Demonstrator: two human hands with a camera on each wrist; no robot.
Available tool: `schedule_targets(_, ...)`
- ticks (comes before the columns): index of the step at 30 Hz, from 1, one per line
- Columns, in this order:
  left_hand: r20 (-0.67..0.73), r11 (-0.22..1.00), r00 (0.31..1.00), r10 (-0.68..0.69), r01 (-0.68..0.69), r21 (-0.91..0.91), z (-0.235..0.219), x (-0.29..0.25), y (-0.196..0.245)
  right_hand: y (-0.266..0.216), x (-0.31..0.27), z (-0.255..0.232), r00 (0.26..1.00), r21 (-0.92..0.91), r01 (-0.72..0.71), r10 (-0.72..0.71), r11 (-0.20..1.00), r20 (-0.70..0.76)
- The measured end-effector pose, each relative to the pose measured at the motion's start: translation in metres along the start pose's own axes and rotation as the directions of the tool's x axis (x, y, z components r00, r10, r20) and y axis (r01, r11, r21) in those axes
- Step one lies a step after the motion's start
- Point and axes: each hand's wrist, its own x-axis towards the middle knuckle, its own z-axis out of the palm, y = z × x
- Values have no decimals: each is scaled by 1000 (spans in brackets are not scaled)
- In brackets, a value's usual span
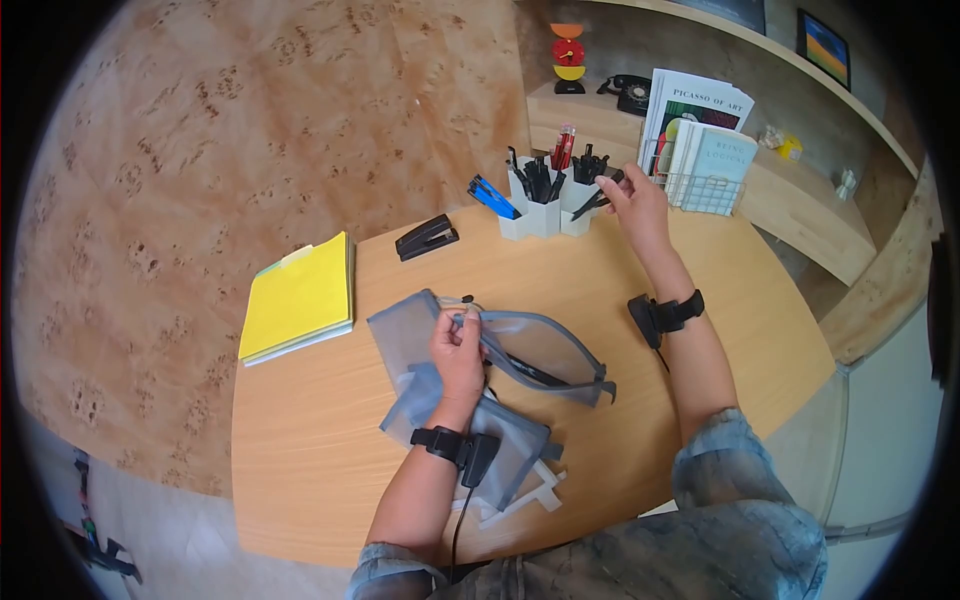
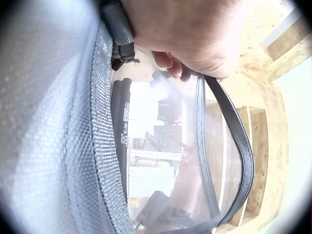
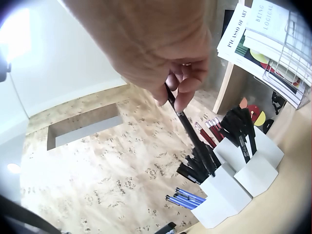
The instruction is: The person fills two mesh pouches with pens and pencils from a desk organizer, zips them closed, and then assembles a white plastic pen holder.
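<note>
My right hand pinches a black pen between thumb and fingers, above the white pen holder at the back of the table. The pen slants down, its lower end overlapping one compartment in the right wrist view. Black pens, red pens and blue pens stand in separate compartments. Over the middle of the table, my left hand grips the edge of a grey mesh pouch, whose mouth gapes toward the right. Inside the pouch lie black pens.
More grey mesh pouches lie beneath my left forearm. A black stapler sits left of the pen holder, and a yellow folder lies at the table's left edge. Behind stand books in a wire rack and a black telephone.
</note>
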Motion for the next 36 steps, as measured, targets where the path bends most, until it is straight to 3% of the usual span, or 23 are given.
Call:
schedule_targets(3, 11, 1000, 1000, -5, 5, 6, 0, 0, 1, 8, 6, 8, 998, 26, 17, -16, 1000, -64)
schedule_targets(9, 17, 1000, 1000, -12, 12, -17, 1, 0, 1, 33, 26, 25, 972, 177, -161, 187, 971, -143)
schedule_targets(12, 20, 999, 999, -24, 25, -21, 0, 1, -2, 32, 30, 31, 945, 284, -116, 194, 952, -263)
schedule_targets(15, 4, 1000, 1000, -27, 27, -8, 1, 1, -3, 24, 24, 26, 970, 198, -119, 157, 973, -187)
schedule_targets(18, 14, 1000, 1000, -25, 26, -10, 1, 1, -4, 51, 31, 32, 994, 74, -6, 14, 997, -107)
schedule_targets(21, 17, 1000, 999, -31, 31, 5, 0, 1, -3, 55, 32, 30, 995, 11, 30, -29, 999, -96)
schedule_targets(24, 14, 999, 999, -43, 43, -18, 2, 0, -1, 52, 35, 27, 997, -48, 78, -77, 996, 25)
schedule_targets(27, -1, 1000, 1000, -28, 28, 8, 5, 0, 2, 43, 33, 27, 997, -34, -20, 23, 999, 75)
schedule_targets(30, 12, 1000, 1000, -28, 28, -14, 3, 0, 0, 36, 26, 31, 988, -359, 132, -152, 924, -28)
schedule_targets(36, 38, 1000, 999, -25, 25, -16, 1, 1, -3, 41, 24, 31, 985, -383, 173, -169, 907, 45)
